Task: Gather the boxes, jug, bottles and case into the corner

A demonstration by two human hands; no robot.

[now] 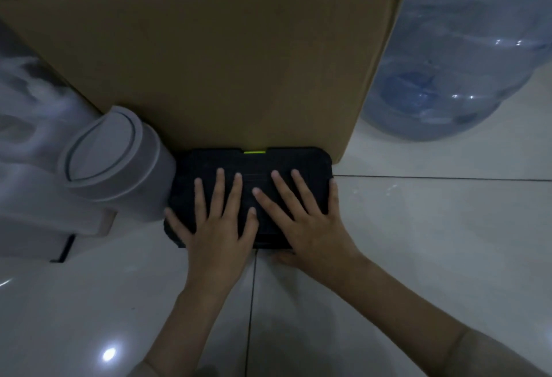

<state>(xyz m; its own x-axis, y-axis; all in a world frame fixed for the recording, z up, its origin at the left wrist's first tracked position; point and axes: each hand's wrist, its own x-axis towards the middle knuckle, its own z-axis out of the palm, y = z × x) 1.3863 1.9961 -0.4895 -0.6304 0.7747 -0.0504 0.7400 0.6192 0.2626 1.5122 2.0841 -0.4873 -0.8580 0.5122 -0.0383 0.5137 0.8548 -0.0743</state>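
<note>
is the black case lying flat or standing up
Lying flat. The black case has its broad face up on the floor, with the left hand and right hand spread on top.

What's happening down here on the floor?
A person has both hands flat on a black case lying on the tiled floor: left hand, right hand. The case sits against the front of a big cardboard box. A grey bin is beside it on the left, a blue water jug right of the box.

You have pale glossy floor tiles [418, 242] across the near side, one dark grout line [252, 302] running toward you and a light glare [109, 354] at near left.
</note>
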